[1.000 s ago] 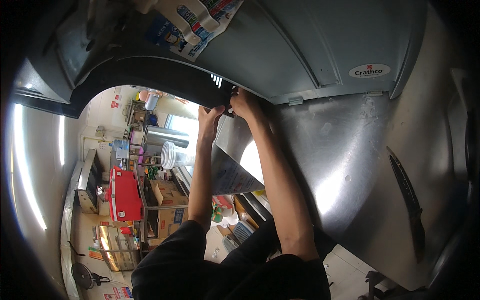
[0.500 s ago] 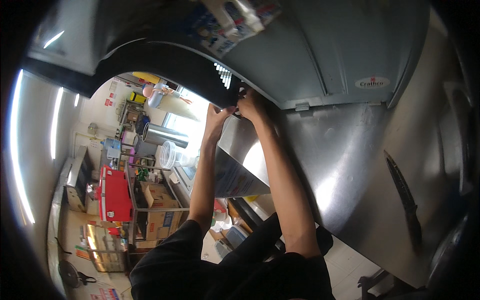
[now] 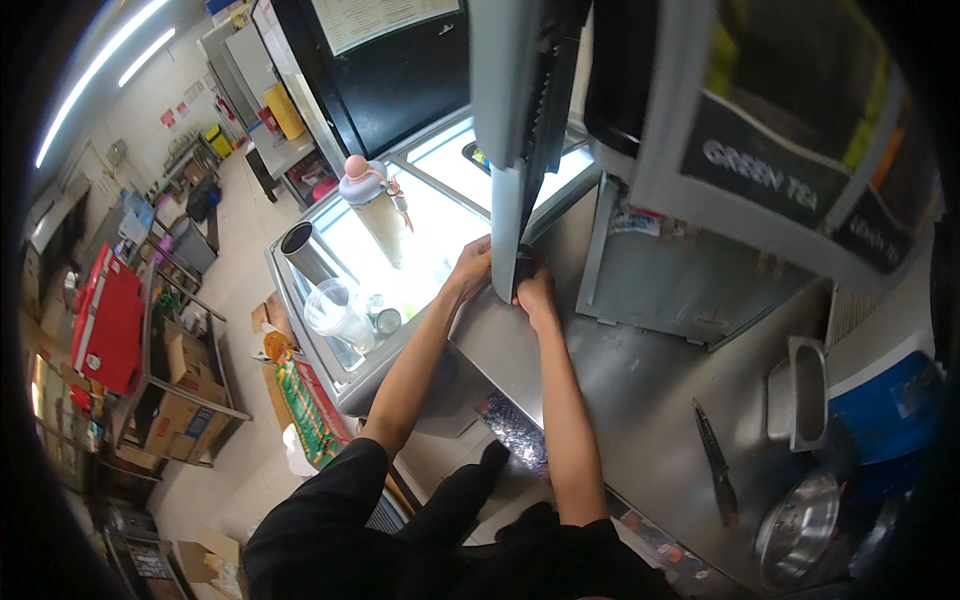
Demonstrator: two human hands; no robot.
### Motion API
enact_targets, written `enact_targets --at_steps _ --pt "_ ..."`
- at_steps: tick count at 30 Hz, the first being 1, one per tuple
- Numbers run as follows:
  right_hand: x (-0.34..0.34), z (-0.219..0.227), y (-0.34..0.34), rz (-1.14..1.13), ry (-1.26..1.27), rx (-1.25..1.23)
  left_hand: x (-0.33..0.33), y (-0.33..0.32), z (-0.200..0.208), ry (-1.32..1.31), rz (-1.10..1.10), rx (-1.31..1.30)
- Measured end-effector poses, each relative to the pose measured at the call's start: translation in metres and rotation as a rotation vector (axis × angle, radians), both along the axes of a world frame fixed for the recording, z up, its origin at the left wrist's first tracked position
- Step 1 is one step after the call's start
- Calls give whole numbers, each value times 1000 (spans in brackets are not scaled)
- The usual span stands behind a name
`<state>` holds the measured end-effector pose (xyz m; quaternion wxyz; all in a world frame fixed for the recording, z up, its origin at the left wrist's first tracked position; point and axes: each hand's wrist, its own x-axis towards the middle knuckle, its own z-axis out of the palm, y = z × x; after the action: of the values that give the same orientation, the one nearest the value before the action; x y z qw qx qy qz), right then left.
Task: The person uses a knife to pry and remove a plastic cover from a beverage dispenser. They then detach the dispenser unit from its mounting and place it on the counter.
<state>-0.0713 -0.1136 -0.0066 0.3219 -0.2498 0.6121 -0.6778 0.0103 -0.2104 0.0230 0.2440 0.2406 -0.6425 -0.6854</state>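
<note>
In front of me a tall grey panel with a black, ridged inner side stands on end over the steel counter. My left hand is closed against the left edge of its lower end, and its fingertips are partly hidden behind the panel. On the other side, my right hand is closed around a small black part at the panel's foot. What that part is, I cannot make out. Just right of my right hand stands a grey machine housing.
A knife lies on the steel counter, near a metal bowl and a steel pan. Left, a glass-topped chest carries a bottle, a steel cylinder and clear plastic cups. A labelled dispenser looms upper right.
My view has swung round and back, so the chest top, the bowl and the labelled dispenser now show. Both hands stay low on the panel, now on opposite sides of its lower end.
</note>
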Motion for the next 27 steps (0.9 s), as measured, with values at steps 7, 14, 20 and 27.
enact_targets --at_steps 7,14,20,27 --pt "2 4 -2 -54 -87 108 -11 -14 -28 -29 208 -231" --pt "-5 -43 -3 -147 -25 220 -21 -17 -27 -23 413 -361" --pt "12 -32 33 -404 -204 203 32 18 2 -104 460 -65" --pt "66 10 113 -518 331 274 78 119 19 -264 88 206"
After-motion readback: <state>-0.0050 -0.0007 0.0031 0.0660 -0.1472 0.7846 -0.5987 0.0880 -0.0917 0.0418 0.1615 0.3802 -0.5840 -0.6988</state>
